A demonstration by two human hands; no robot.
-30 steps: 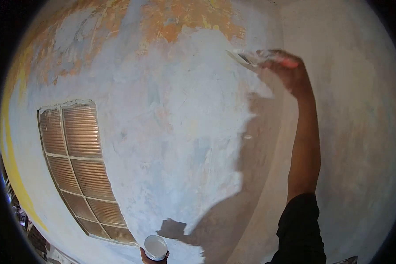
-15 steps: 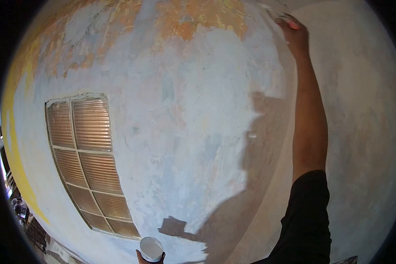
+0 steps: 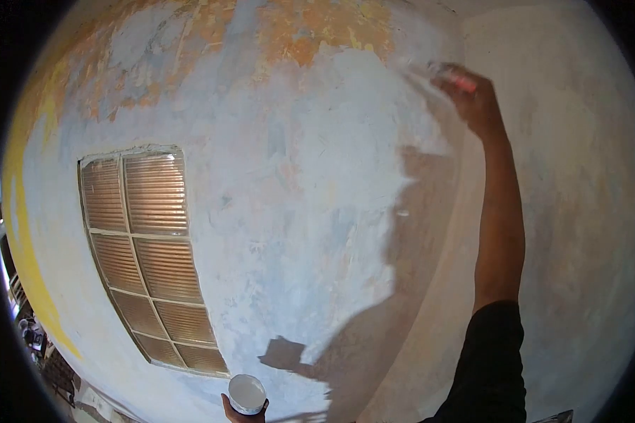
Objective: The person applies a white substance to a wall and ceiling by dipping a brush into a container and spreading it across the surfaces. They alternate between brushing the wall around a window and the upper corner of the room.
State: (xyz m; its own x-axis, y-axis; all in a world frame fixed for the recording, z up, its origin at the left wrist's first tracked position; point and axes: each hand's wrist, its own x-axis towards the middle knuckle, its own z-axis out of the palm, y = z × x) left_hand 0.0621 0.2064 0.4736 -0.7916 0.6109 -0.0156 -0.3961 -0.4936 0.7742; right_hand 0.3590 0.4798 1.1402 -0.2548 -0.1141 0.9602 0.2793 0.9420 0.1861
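Observation:
Raised high at the upper right, my right hand (image 3: 478,106) is closed around a paintbrush (image 3: 463,82) with a reddish handle. The brush head, blurred, points left toward the patchy wall (image 3: 331,141), close to the corner. Low in the view, my left hand (image 3: 231,412) grips a small white tub (image 3: 248,393) from below, thumb on one side and fingers on the other. Pale material shows inside the tub, which is held upright below the window's lower corner.
A ribbed-glass window (image 3: 155,257) with pale bars is set in the wall at left. Orange patches (image 3: 324,28) mark the wall's top, and a yellow strip (image 3: 28,268) its left edge. A second wall (image 3: 571,176) meets it at right. Clutter (image 3: 35,335) lies far left.
My right hand has come down from the top corner with the paintbrush, drawing slightly away to the right. My left hand and the tub have shifted a little up and right in view.

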